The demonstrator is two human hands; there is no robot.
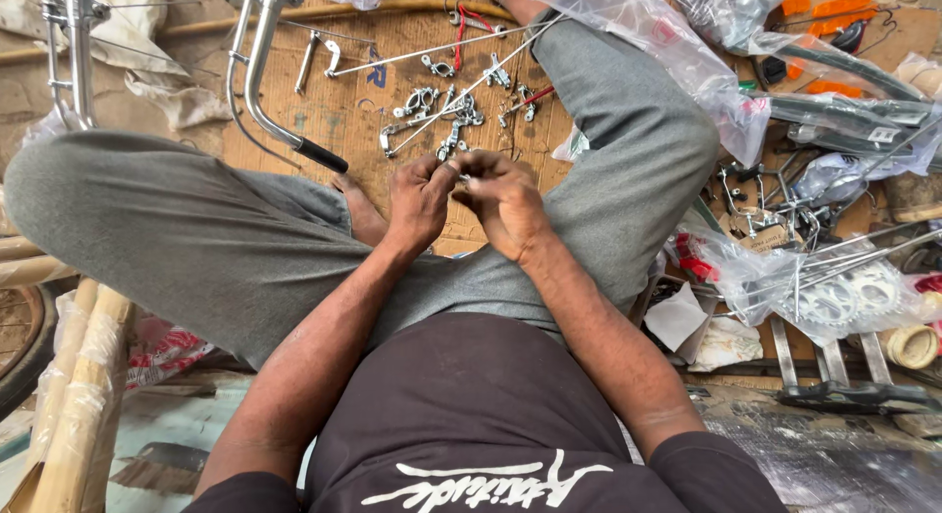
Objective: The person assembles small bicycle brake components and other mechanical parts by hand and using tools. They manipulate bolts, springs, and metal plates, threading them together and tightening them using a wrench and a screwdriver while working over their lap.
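While the person sits cross-legged on the floor, two knees in grey cloth spread wide over a flat sheet of brown cardboard (343, 111), which carries most of the loose parts. Along the cardboard's left edge a curved chrome handlebar (257, 76) with one black rubber grip (322, 156) runs down toward the left knee. Two long thin steel rods (432, 50) cross the cardboard's top edge at a slant. At the right edge lie several clear, crinkled plastic bags (687, 72) of metal parts; one lower bag (834, 297) shows two toothed chainrings. One pair of red-handled pliers (461, 32) lies near the top edge. At the cardboard's middle sits a scatter of small shiny metal clamps and brackets (442, 116), too tangled to count exactly.

Just below that scatter, the two hands meet above the crossed ankles. The left hand (420, 201) is curled, thumb and fingertips pinched together. The right hand (502, 204) is likewise curled, its fingertips touching those of the left. Between them they grip one small bright metal part (463, 178), mostly hidden by the fingers, so its shape cannot be told.
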